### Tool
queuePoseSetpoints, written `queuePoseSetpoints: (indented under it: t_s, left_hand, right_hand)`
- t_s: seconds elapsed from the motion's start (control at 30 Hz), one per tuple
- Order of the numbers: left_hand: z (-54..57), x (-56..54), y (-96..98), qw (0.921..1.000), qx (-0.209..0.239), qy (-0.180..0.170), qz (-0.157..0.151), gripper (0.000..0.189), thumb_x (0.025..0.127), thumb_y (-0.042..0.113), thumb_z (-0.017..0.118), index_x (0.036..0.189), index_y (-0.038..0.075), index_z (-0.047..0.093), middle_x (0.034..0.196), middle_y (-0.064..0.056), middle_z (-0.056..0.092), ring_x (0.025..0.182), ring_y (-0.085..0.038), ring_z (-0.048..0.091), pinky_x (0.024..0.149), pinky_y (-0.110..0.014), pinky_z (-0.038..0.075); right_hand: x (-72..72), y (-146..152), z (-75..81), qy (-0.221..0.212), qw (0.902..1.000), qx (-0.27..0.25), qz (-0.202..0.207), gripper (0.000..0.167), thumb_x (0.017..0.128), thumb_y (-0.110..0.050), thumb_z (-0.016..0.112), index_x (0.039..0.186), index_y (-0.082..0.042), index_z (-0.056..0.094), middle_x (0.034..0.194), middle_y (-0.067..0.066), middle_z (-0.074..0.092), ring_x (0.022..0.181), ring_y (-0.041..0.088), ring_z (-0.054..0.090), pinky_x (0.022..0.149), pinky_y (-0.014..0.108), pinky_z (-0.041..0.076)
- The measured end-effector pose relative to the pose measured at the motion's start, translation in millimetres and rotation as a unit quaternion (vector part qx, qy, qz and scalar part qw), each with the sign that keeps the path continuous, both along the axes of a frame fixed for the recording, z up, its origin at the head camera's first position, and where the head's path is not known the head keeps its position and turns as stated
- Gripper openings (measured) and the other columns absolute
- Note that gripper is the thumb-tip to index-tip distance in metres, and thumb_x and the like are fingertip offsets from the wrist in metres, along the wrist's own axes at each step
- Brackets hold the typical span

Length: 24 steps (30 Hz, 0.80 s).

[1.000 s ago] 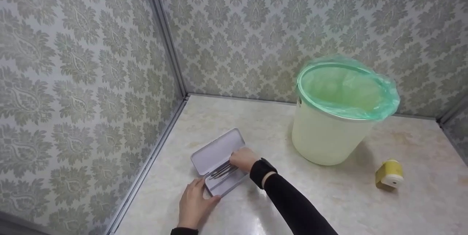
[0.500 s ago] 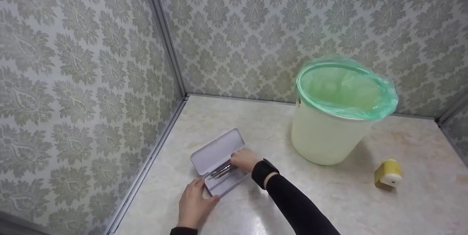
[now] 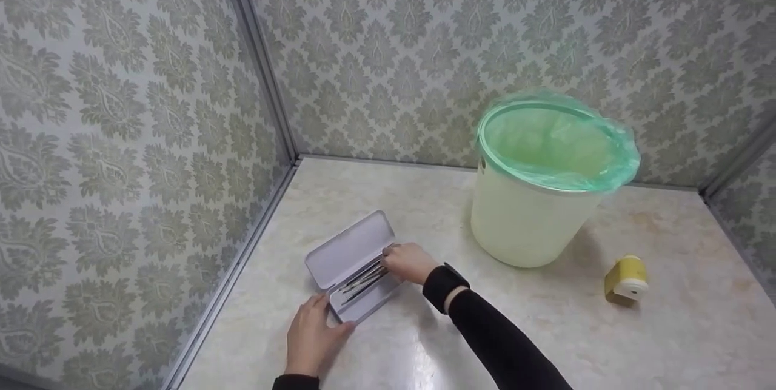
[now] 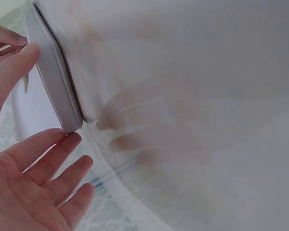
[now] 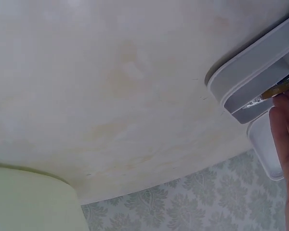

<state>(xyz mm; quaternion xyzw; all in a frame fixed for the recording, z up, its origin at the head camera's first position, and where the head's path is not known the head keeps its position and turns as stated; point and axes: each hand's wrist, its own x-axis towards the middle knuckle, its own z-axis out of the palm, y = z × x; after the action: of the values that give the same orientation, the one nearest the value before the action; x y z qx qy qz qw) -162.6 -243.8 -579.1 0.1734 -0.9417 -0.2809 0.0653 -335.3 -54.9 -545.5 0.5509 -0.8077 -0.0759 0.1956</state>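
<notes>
A pale grey pencil case (image 3: pixel 351 250) lies with its lid raised, several pencils (image 3: pixel 361 282) inside its tray. My left hand (image 3: pixel 315 335) steadies the tray's near-left end, thumb along the front side and fingers at the corner. In the left wrist view, its fingers (image 4: pixel 53 163) are fairly straight and spread, the index at the case's corner. My right hand (image 3: pixel 412 262) reaches into the tray's right end with bent fingers. The right wrist view has it pinching a brown pencil (image 5: pixel 279 88) with a shiny end; part of that pencil is hidden by the fingers.
A tall pale bin (image 3: pixel 524 220) with a green plastic liner (image 3: pixel 558 141) stands behind and right of the case. Farther right is a small yellow and white pencil sharpener (image 3: pixel 627 278). Patterned panels (image 3: pixel 376 62) border the marbled table (image 3: pixel 533 329) at the left and back.
My right hand has shifted slightly right relative to the case, and the pencils lie a little differently. The whole head view has drifted, so everything sits farther left. My left hand stays at the case.
</notes>
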Motion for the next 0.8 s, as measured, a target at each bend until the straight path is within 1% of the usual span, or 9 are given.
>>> queuePoseSetpoints:
  t_s: [0.1,0.17,0.23,0.33,0.4,0.47,0.6,0.67,0.8]
  left_hand:
    - [2.1,0.6,-3.9,0.9999,0.002,-0.009,0.008,0.081,0.073,0.037,0.090,0.139,0.000,0.061,0.141,-0.023,0.061,0.133,-0.042,0.058,0.111,-0.056,0.046]
    - [3.4,0.5,-5.9,0.9999,0.002,-0.013,0.011,0.081,0.073,0.037,0.090,0.139,0.000,0.060,0.143,-0.023,0.060,0.134,-0.042,0.057,0.111,-0.057,0.045]
    - [4.0,0.0,-6.7,0.9999,0.003,-0.012,0.012,0.081,0.074,0.037,0.090,0.139,0.000,0.060,0.144,-0.023,0.060,0.135,-0.043,0.056,0.112,-0.057,0.045]
    - [3.7,-0.8,-6.8,0.9999,0.005,-0.007,0.012,0.081,0.074,0.037,0.090,0.139,0.000,0.060,0.144,-0.023,0.059,0.135,-0.043,0.056,0.112,-0.058,0.045]
    - [3.5,-1.3,-5.9,0.9998,0.007,-0.009,0.014,0.081,0.074,0.037,0.089,0.140,0.001,0.060,0.144,-0.023,0.059,0.135,-0.043,0.055,0.112,-0.058,0.045]
    - [3.3,-1.6,-4.8,0.9998,0.010,-0.011,0.016,0.081,0.074,0.037,0.089,0.140,0.001,0.060,0.144,-0.022,0.060,0.135,-0.042,0.056,0.112,-0.058,0.045]
    - [2.7,-0.6,-1.9,0.9998,0.014,-0.009,0.013,0.080,0.074,0.037,0.090,0.140,0.001,0.060,0.142,-0.022,0.061,0.133,-0.041,0.057,0.111,-0.056,0.046]
    - [2.1,0.6,-0.7,0.9999,0.012,-0.003,0.009,0.080,0.074,0.037,0.090,0.139,0.001,0.060,0.141,-0.022,0.062,0.132,-0.041,0.058,0.111,-0.056,0.046]
    - [1.7,3.0,2.4,0.9999,0.002,0.015,-0.001,0.080,0.072,0.039,0.091,0.136,0.001,0.063,0.136,-0.021,0.065,0.128,-0.039,0.061,0.108,-0.054,0.049]
  right_hand:
    - [-0.6,-1.8,0.2,-0.010,0.9994,-0.031,0.011,0.013,0.072,-0.005,0.075,0.075,-0.016,0.070,0.081,-0.004,0.070,0.068,0.013,0.065,0.054,0.025,0.051]
    - [-1.8,-2.9,0.7,-0.031,0.9985,-0.043,0.013,0.015,0.068,-0.003,0.076,0.073,-0.016,0.069,0.082,-0.003,0.071,0.068,0.013,0.065,0.054,0.025,0.051]
    - [-3.4,-3.2,0.2,-0.050,0.9971,-0.056,0.010,0.015,0.068,-0.003,0.077,0.071,-0.015,0.068,0.084,-0.003,0.073,0.069,0.013,0.066,0.055,0.025,0.052]
    - [-5.2,-2.6,-0.8,-0.064,0.9955,-0.070,0.001,0.010,0.074,-0.006,0.077,0.074,-0.014,0.070,0.088,-0.002,0.076,0.072,0.013,0.069,0.058,0.027,0.054]
    - [-5.8,-1.8,-1.8,-0.058,0.9953,-0.077,-0.004,0.008,0.080,-0.008,0.075,0.076,-0.014,0.071,0.088,-0.002,0.076,0.073,0.014,0.070,0.059,0.027,0.056]
    - [-6.2,-2.0,-2.5,-0.049,0.9960,-0.074,-0.008,0.008,0.082,-0.008,0.073,0.077,-0.014,0.072,0.086,-0.002,0.075,0.072,0.014,0.069,0.059,0.027,0.055]
    - [-6.5,-4.3,-3.2,-0.049,0.9973,-0.052,-0.016,0.014,0.074,-0.001,0.074,0.075,-0.015,0.071,0.079,-0.002,0.070,0.066,0.015,0.066,0.056,0.028,0.054]
    - [-6.4,-6.0,-3.4,-0.053,0.9975,-0.041,-0.022,0.016,0.072,0.001,0.074,0.075,-0.015,0.071,0.078,-0.002,0.069,0.065,0.016,0.065,0.056,0.029,0.054]
    - [-5.4,-8.1,-4.3,-0.073,0.9966,-0.023,-0.032,0.010,0.081,-0.007,0.076,0.077,-0.016,0.074,0.078,-0.001,0.070,0.067,0.017,0.067,0.056,0.030,0.054]
